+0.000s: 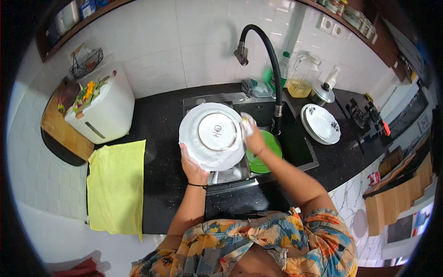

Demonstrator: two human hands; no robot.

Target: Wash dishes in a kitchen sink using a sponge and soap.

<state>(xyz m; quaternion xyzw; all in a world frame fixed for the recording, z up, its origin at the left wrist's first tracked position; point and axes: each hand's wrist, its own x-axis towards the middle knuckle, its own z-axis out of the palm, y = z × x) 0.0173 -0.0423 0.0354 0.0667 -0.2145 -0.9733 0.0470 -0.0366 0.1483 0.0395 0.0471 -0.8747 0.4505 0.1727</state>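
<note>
My left hand (192, 167) grips the lower left rim of a large white bowl (211, 133), which is turned so its underside faces up, above the sink. Suds cover parts of the bowl. At the bowl's right rim, my right hand (254, 135) holds a soapy sponge (247, 124), mostly covered by foam and fingers; a bit of yellow shows. Below my right hand a green basin (265, 165) sits in the black sink (297, 152). The black flexible faucet (269, 45) arches over the sink, and no water is seen running from it.
Stacked white plates (322, 124) stand right of the sink, near a lidded pot (322, 92) and a glass pitcher (304, 76). Behind the sink is a green dish-soap bottle (283, 71). A yellow cloth (116, 188) lies at left, before a white container (104, 110) and a wooden board (65, 133).
</note>
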